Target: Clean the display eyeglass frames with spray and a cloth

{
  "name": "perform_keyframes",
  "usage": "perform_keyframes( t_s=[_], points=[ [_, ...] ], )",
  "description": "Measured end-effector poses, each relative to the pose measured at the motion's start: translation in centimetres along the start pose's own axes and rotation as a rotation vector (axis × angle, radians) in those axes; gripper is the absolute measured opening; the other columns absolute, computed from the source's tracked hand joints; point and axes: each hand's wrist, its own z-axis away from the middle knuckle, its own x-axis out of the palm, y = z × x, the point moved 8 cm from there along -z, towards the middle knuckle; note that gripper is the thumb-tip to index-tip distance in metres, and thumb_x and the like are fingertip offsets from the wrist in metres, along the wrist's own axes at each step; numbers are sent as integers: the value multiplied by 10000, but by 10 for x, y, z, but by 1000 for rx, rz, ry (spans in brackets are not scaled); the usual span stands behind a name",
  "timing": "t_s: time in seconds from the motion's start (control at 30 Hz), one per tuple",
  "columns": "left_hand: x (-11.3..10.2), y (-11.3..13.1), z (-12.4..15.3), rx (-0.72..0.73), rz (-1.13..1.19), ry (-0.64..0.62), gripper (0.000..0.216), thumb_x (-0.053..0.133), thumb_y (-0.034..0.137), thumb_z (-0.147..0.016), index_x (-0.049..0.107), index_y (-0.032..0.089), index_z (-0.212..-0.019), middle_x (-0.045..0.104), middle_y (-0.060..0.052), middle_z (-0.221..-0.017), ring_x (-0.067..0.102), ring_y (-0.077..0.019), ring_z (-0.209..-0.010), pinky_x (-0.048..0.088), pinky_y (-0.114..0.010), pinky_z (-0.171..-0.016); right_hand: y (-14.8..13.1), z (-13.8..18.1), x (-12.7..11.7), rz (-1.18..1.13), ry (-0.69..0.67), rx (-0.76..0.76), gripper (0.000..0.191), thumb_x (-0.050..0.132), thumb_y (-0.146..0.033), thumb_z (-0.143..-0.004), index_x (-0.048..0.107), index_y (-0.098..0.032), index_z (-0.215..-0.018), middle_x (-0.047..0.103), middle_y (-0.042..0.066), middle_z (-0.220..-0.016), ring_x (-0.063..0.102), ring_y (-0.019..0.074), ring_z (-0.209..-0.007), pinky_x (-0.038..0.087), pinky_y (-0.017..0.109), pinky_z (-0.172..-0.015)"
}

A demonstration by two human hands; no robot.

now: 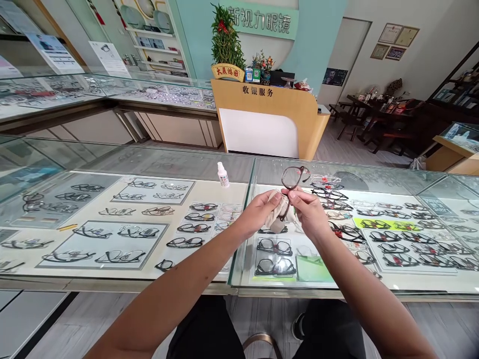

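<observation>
Both my hands meet above the glass display case, around a pair of dark-framed eyeglasses [295,178]. One lens rim stands up above my fingers; the lower part of the frame is partly covered by a pale cleaning cloth [277,212]. My left hand [266,205] is closed on the cloth, bunched about the lower lens. With thumb and fingers, my right hand [307,208] pinches the frame near its middle. A small white spray bottle [223,175] stands upright on the glass, left of my hands.
Beneath the glass top lie rows of eyeglasses [134,232] on trays. A seam [243,222] between two glass cases runs left of my hands. Beyond stands a wooden counter [269,94] with a plant [225,45]. A stool [262,339] shows below, between my legs.
</observation>
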Motion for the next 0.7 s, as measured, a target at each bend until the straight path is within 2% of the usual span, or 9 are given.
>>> perform_keyframes(
  t_s=[0.2, 0.4, 0.53, 0.6, 0.7],
  points=[
    [6, -2, 1, -26, 45, -40, 630, 870, 672, -791, 705, 171, -1136, 737, -22, -909, 654, -144, -783, 498, -257, -737, 1, -1, -1, -10, 2, -10, 256, 921, -552, -793, 894, -319, -894, 671, 35, -916, 615, 243, -1010, 501, 407, -954],
    [9, -1, 3, -38, 95, -30, 696, 893, 687, -751, 731, 197, -1218, 731, -12, -889, 685, -148, -830, 521, -239, -758, 3, -1, -2, -77, 24, 44, 256, 918, -528, -801, 902, -306, -928, 656, 15, -910, 586, 196, -896, 494, 372, -893],
    [11, -3, 5, -72, 80, -62, 708, 924, 629, -745, 706, 197, -1261, 737, -13, -926, 681, -150, -823, 530, -253, -754, 3, -1, -3, -96, 37, 65, 268, 918, -537, -798, 899, -304, -929, 664, 17, -926, 588, 197, -893, 496, 364, -865],
    [10, -3, 5, -73, 71, -60, 688, 924, 622, -747, 702, 186, -1230, 745, -21, -944, 679, -151, -820, 526, -255, -744, 4, -1, -2, -84, 26, 62, 269, 926, -542, -786, 896, -305, -909, 673, 20, -922, 597, 207, -910, 500, 370, -882],
    [8, -3, 5, -73, 34, -43, 644, 875, 669, -781, 706, 173, -1154, 727, -14, -859, 647, -136, -730, 488, -245, -668, 5, -1, -1, -39, -4, 50, 274, 924, -565, -783, 889, -310, -877, 677, 23, -895, 609, 222, -920, 508, 391, -918]
  ],
)
